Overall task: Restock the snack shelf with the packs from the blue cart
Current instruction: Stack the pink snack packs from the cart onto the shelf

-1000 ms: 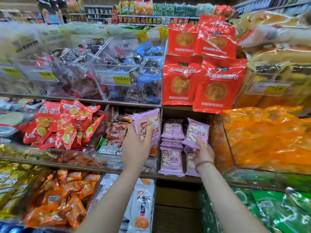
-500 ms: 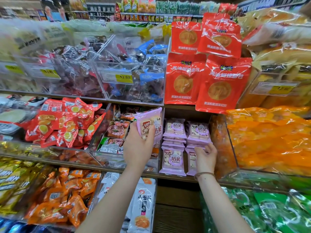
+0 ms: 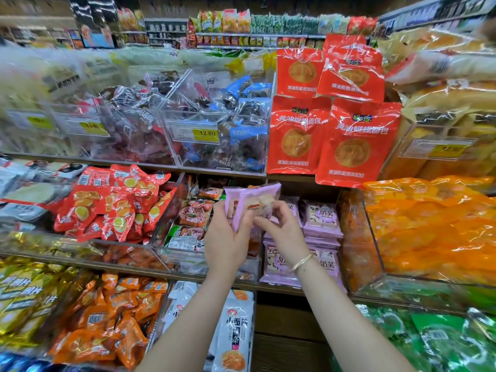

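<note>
Head view: my left hand [image 3: 228, 238] is curled round the lilac plastic snack packs [image 3: 252, 204], apparently more than one. My right hand [image 3: 285, 232], at three o'clock, pinches the front pack's lower edge. The shelved lilac stack [image 3: 320, 220] waits further toward three. The film looks slick, so peeling one off may drag the rest loose into the clear acrylic bin [image 3: 188, 260] at seven.

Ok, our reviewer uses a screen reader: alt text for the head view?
The left hand and right hand hold lilac packs before the middle shelf, where matching packs are stacked. Red packs, orange packs and green packs crowd the shelves around.
</note>
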